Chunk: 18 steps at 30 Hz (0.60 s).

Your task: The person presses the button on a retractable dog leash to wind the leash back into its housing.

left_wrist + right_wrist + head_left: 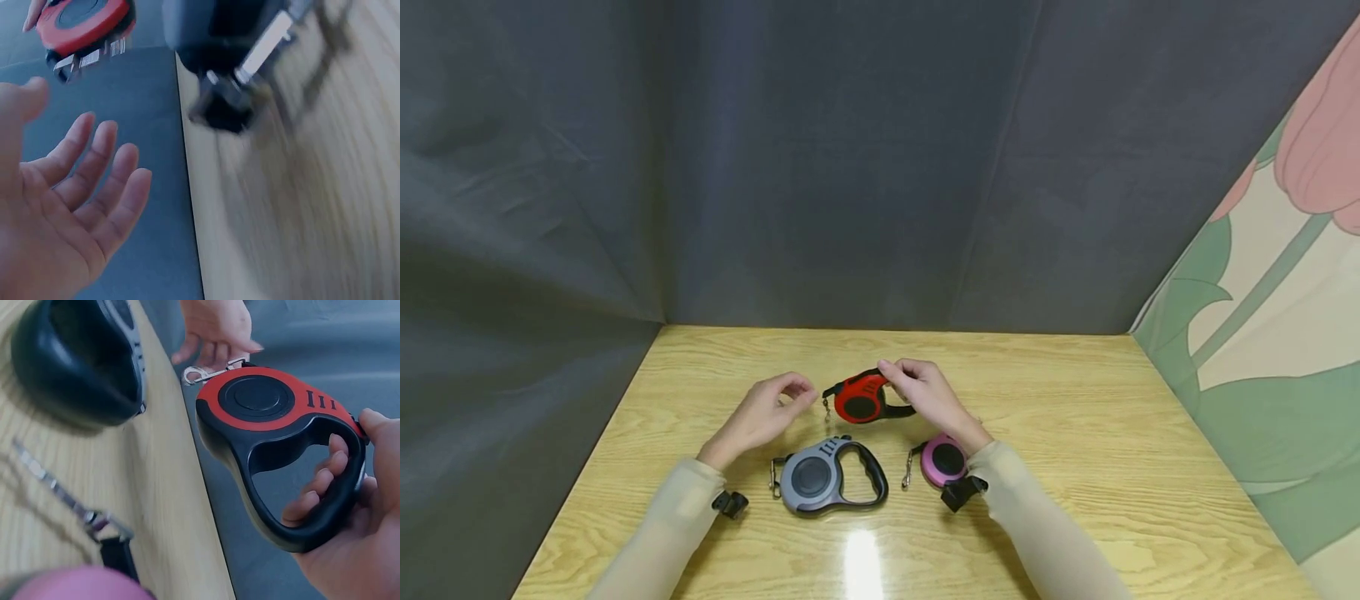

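Scanning left to right in the head view: left hand point(765, 414) hovers above the surface point(1075, 417) at centre-left, fingers loosely curled, holding nothing, fingertips just short of the metal clip point(827, 406) that hangs off the nose of the red leash point(862, 397). Looks poised to take the clip, judging by the approach angle.

Red leash is lifted off the surface at frame centre, gripped by the right hand point(927, 393) through its black handle loop. Held up and nose-left, probably so the clip end faces the other hand.

Lower in frame, lying flat on the surface: grey leash point(823, 477) at centre, pink leash point(943, 460) to its right, partly hidden by the right wrist. Both untouched, each with its clip to the left.

View differences:
- Left wrist view shows the left palm point(56, 212) spread, fingers relaxed and empty, with the red leash point(84, 25) at upper left. Rest is motion-blurred; the dark shape at top centre is likely the grey leash, can't confirm.
- Right wrist view confirms the grip: fingers point(319, 487) threaded through the handle, thumb on the top edge near the button. Head view can't resolve that.
- Right wrist view also shows the clip point(209, 373) right beside the left fingertips; contact unclear.
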Each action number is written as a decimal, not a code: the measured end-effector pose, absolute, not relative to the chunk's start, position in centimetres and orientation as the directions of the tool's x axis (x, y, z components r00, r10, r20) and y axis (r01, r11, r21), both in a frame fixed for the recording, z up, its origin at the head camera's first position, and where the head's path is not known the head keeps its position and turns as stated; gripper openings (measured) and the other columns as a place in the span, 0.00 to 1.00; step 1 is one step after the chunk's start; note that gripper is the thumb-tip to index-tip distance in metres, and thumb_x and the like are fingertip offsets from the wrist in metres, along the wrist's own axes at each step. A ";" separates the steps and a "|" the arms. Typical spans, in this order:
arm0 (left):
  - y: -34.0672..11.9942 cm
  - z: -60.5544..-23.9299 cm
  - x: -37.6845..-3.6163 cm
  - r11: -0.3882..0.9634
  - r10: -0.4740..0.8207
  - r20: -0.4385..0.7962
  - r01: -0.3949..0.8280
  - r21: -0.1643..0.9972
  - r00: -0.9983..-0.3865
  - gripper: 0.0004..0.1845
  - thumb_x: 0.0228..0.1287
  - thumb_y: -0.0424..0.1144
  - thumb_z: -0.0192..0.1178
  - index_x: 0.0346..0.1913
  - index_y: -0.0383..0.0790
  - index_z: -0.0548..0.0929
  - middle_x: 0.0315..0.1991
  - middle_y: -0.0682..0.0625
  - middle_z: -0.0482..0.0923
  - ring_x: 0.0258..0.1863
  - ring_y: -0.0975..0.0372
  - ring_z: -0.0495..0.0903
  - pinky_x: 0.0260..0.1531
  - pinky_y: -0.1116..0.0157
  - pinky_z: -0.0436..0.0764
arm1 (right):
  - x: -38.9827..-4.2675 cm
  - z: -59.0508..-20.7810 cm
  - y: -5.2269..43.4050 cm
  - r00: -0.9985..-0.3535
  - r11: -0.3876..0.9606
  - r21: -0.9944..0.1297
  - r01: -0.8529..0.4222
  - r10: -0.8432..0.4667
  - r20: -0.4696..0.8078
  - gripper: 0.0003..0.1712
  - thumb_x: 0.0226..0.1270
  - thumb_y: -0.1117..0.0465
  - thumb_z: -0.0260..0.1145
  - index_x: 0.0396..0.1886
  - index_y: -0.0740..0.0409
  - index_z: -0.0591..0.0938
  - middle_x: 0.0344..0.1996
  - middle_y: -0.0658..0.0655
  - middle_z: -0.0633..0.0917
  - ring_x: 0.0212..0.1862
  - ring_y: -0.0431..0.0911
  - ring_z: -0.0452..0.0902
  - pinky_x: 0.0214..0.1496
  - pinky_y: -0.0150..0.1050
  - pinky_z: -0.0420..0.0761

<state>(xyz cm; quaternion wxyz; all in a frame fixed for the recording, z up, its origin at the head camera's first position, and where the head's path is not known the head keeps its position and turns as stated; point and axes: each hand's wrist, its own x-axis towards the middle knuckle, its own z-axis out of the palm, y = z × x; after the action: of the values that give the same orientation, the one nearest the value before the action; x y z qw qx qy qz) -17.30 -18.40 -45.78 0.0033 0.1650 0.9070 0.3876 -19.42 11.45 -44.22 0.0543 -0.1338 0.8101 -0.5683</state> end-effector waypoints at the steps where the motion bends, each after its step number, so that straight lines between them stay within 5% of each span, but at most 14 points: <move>1: -18.2 -45.6 -17.4 0.626 0.301 0.132 0.301 0.719 -0.944 0.15 0.79 0.50 0.63 0.56 0.44 0.87 0.50 0.51 0.88 0.53 0.58 0.85 0.53 0.57 0.84 | -19.5 -44.2 11.2 -0.959 0.311 -0.939 -0.147 -0.279 0.058 0.30 0.80 0.36 0.62 0.24 0.54 0.75 0.19 0.49 0.70 0.24 0.44 0.62 0.32 0.35 0.64; 6: -16.6 -45.0 -17.6 0.540 0.297 0.151 0.296 0.788 -0.943 0.21 0.77 0.48 0.65 0.64 0.39 0.84 0.57 0.44 0.88 0.55 0.52 0.86 0.51 0.59 0.87 | -20.2 -43.8 10.3 -0.963 0.275 -0.957 -0.094 -0.269 0.017 0.31 0.80 0.37 0.61 0.24 0.55 0.76 0.19 0.49 0.72 0.24 0.43 0.64 0.31 0.34 0.65; 14: -15.3 -44.8 -18.5 0.511 0.292 0.113 0.255 0.821 -0.950 0.16 0.77 0.43 0.66 0.59 0.38 0.88 0.43 0.46 0.90 0.39 0.49 0.87 0.34 0.67 0.79 | -20.7 -44.5 9.4 -0.976 0.208 -0.977 -0.042 -0.217 -0.004 0.31 0.82 0.39 0.61 0.27 0.62 0.80 0.20 0.49 0.75 0.24 0.41 0.67 0.31 0.33 0.67; 18: -15.7 -44.8 -19.0 0.485 0.310 0.070 0.221 0.846 -0.948 0.18 0.80 0.46 0.63 0.59 0.35 0.87 0.41 0.45 0.89 0.39 0.46 0.88 0.37 0.59 0.86 | -20.6 -45.2 9.5 -0.974 0.243 -0.966 -0.088 -0.226 0.031 0.26 0.81 0.43 0.64 0.41 0.64 0.85 0.26 0.51 0.82 0.31 0.42 0.76 0.36 0.34 0.75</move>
<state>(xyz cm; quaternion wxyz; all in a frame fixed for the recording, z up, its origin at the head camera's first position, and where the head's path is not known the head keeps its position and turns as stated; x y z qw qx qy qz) -18.95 -15.73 -44.75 0.0460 0.1542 0.8605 0.4834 -20.63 9.48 -45.20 0.0571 -0.0999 0.7864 -0.6069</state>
